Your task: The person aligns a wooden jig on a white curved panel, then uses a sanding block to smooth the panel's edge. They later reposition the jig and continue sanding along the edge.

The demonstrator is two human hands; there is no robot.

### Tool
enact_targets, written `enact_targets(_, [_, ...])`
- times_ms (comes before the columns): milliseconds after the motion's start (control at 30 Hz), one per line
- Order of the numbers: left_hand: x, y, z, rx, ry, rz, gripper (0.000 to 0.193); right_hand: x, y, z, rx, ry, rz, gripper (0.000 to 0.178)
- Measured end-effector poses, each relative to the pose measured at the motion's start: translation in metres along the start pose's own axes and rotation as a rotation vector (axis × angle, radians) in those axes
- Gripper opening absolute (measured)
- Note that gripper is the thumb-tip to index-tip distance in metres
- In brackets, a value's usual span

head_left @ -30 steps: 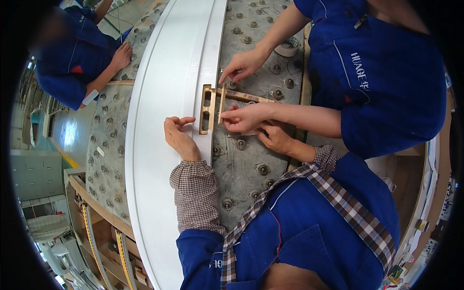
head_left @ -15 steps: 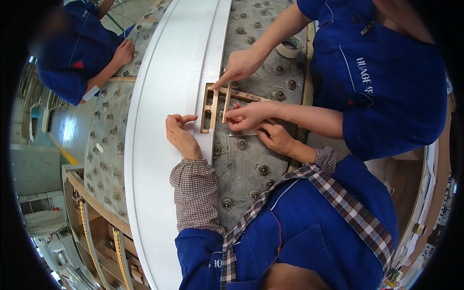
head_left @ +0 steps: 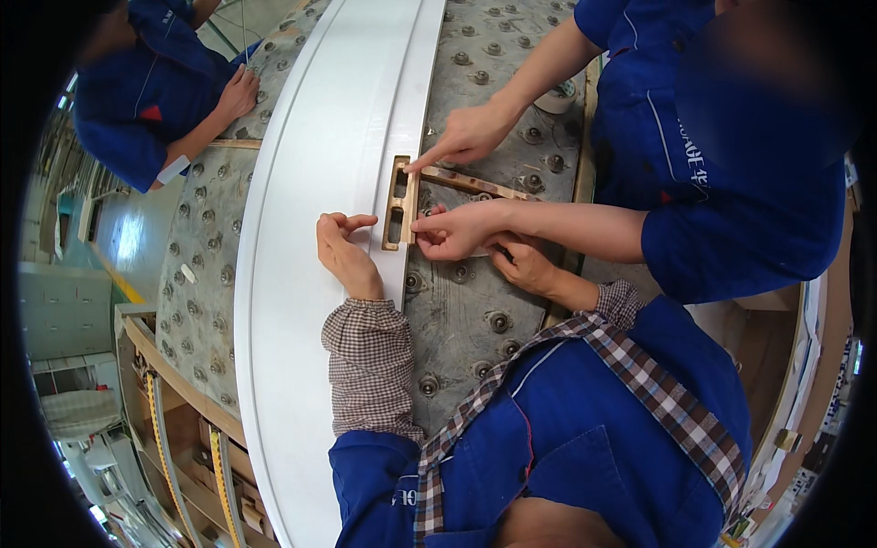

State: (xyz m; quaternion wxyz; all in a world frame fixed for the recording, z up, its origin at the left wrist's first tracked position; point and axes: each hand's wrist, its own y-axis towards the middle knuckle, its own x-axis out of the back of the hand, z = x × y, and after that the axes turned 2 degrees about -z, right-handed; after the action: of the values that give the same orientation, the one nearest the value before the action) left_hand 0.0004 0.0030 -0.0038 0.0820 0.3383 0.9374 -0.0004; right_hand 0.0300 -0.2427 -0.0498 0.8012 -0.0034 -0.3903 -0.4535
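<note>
My left hand (head_left: 350, 258) rests over the long white panel (head_left: 311, 228), index finger stretched toward a narrow brass-coloured frame (head_left: 389, 233) with two slots at the panel's right edge. Nothing shows in that hand. My right hand (head_left: 530, 269) is curled over the grey studded table, its fingertips partly behind a co-worker's hand (head_left: 457, 230); something small and pale shows at them, too hidden to name. That co-worker pinches the lower end of a thin strip (head_left: 413, 205) lying along the frame's right side. The co-worker's other hand (head_left: 470, 132) points a finger onto its upper end.
A wooden bar (head_left: 480, 185) lies on the studded table (head_left: 457, 310) right of the frame. A tape roll (head_left: 555, 97) sits by the co-worker. Another person's hand (head_left: 239, 93) rests at the far left. A wooden shelf unit (head_left: 174, 402) stands at lower left.
The co-worker's lower hand has moved left, bringing the thin strip from beside the frame against its right side. My own hands have barely moved.
</note>
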Motion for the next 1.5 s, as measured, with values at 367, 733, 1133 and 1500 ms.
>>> enact_targets(367, [-0.005,-0.002,-0.005,0.028,0.011,0.024,0.033,0.003,0.000,0.001,0.003,-0.037,-0.036,0.012])
enact_targets(733, [-0.003,-0.003,-0.001,-0.005,-0.005,0.032,0.033,0.006,0.033,0.059,0.450,-0.130,-0.066,0.028])
enact_targets(1133, [-0.001,-0.003,-0.003,-0.026,-0.021,0.038,0.033,-0.020,0.118,0.064,0.166,-0.416,-0.032,0.039])
enact_targets(1500, [-0.002,-0.005,-0.002,-0.009,-0.022,0.049,0.034,-0.018,0.112,0.055,0.111,-0.385,-0.024,0.034])
